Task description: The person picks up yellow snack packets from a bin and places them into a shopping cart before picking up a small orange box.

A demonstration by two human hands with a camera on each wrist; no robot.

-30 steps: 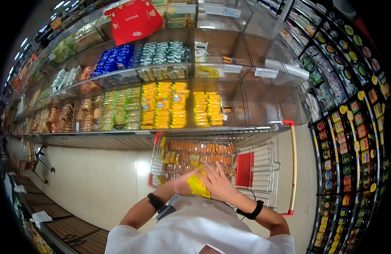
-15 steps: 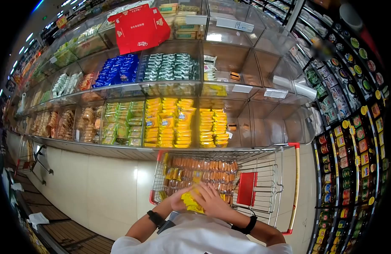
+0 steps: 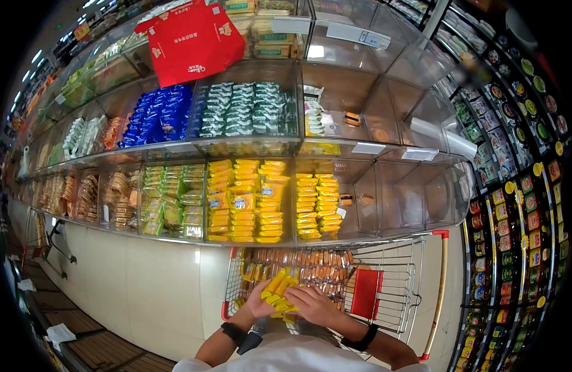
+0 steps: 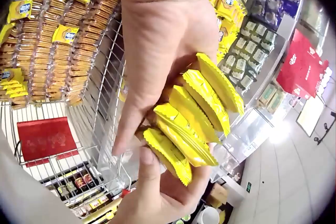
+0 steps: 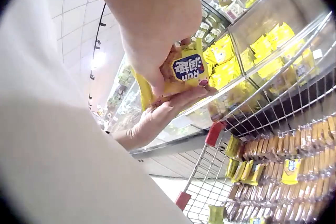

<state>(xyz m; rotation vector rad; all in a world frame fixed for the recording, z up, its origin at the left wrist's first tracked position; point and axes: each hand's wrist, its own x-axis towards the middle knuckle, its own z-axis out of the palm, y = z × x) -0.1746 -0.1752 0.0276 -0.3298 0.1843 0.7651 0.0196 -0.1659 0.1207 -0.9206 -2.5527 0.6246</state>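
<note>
Between my two hands is a row of several yellow snack packets [image 3: 278,289], stacked side by side. My left hand [image 3: 259,302] grips one end of the row, fingers curled round it. From the other side my right hand [image 3: 315,306] holds it with thumb and fingers. In the left wrist view the sealed edges of the packets [image 4: 191,113] fan out between both hands. A printed front of one packet [image 5: 186,69] shows in the right wrist view. The hands are over a shopping cart [image 3: 385,304], in front of my body.
Rows of brown snack packs [image 5: 283,182] fill the cart, some yellow packets among them. Behind it stands a clear-walled bin shelf [image 3: 255,152] holding yellow packets [image 3: 245,201] in its lower row. A red paper sign [image 3: 190,43] lies on top. A rack of jars [image 3: 509,248] is at right.
The yellow packets have turned upward and show more between my hands, which were closer over them before. The head view has shifted, so the shelf sits lower in it.
</note>
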